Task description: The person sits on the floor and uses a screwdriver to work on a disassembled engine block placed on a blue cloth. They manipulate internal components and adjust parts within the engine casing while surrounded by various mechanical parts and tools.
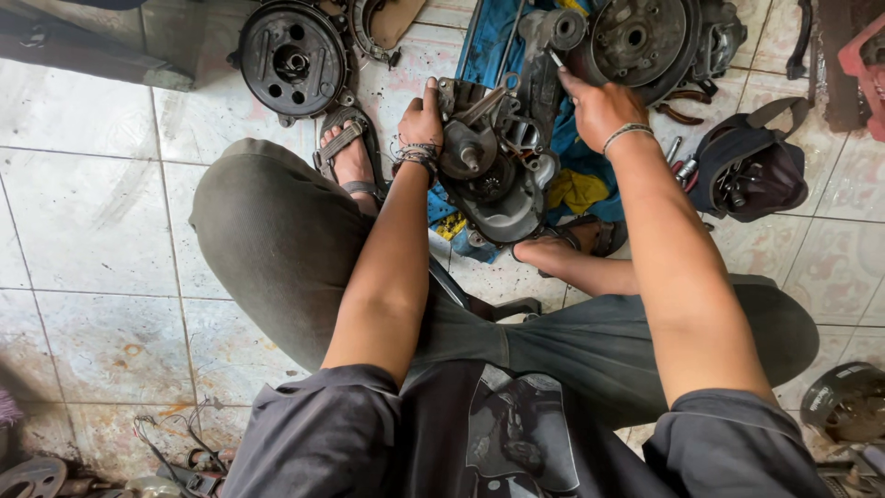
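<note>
Left hand point(421, 118) closed on upper left edge of engine casing point(498, 166), right hand point(599, 109) gripping its top right, casing long axis running away from person, on blue cloth point(576, 152).

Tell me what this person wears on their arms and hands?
Both arms are bare below short dark grey sleeves. The left hand has dark braided bands around its wrist. The right hand has one thin pale beaded bracelet. No gloves.
</note>
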